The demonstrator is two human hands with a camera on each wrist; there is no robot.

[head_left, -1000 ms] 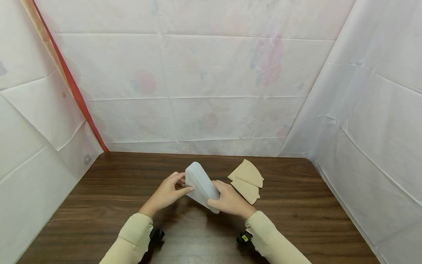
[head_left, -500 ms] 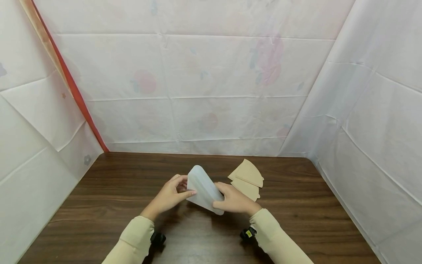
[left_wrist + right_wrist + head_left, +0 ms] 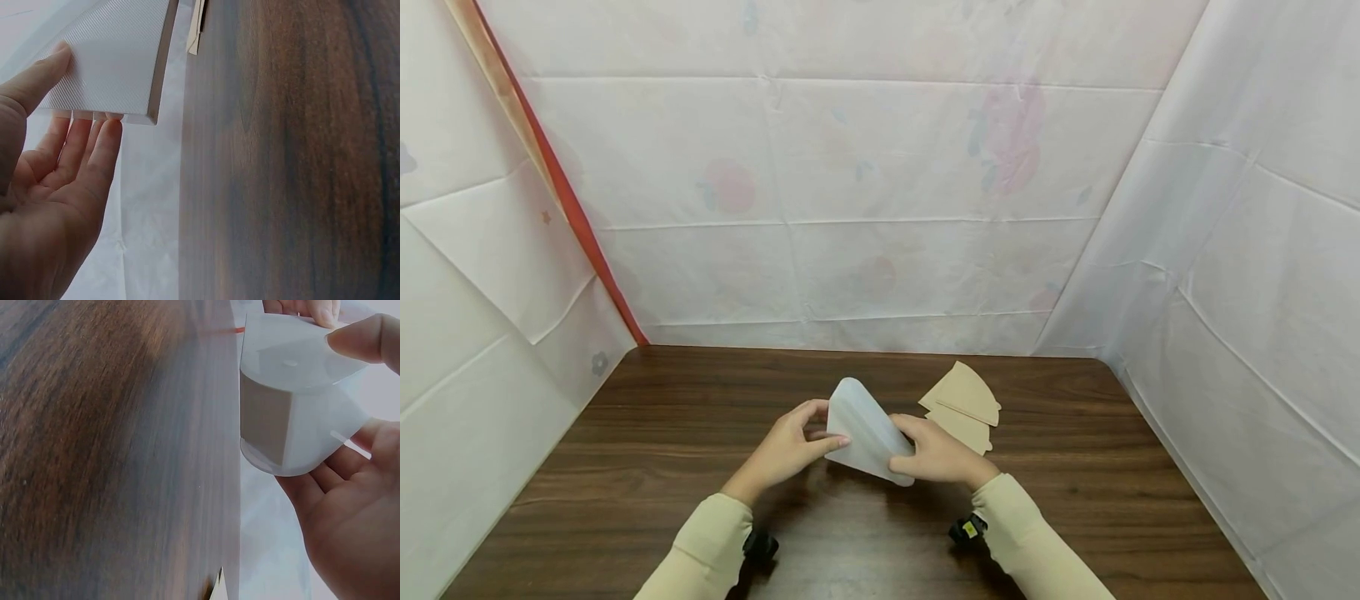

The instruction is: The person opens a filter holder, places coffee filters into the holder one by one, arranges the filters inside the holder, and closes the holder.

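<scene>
Both hands hold a white, translucent, fan-shaped coffee filter case [image 3: 859, 433], tilted over the middle of the table. My left hand [image 3: 786, 446] pinches its left edge. In the left wrist view, the thumb lies on the ribbed face of the case [image 3: 115, 69] and the other fingertips are at its lower edge. From the right, my right hand [image 3: 936, 454] grips the rounded side, thumb on the near face. The right wrist view shows a greyish-beige strip in the end of the case [image 3: 265, 419], between two clear walls. Tan cone-shaped coffee filters [image 3: 967, 393] lie just beyond the right hand, overlapping each other.
A dark wood-grain table [image 3: 700, 408] lies under the hands. White patterned sheets [image 3: 880, 200] hang behind it and on both sides, with a red strip [image 3: 587, 233] at the left corner. Black wrist devices [image 3: 968, 530] sit under both cuffs.
Both hands and the case have shifted slightly to the right and toward me. The right hand now covers part of the lower coffee filter. The filters have not moved.
</scene>
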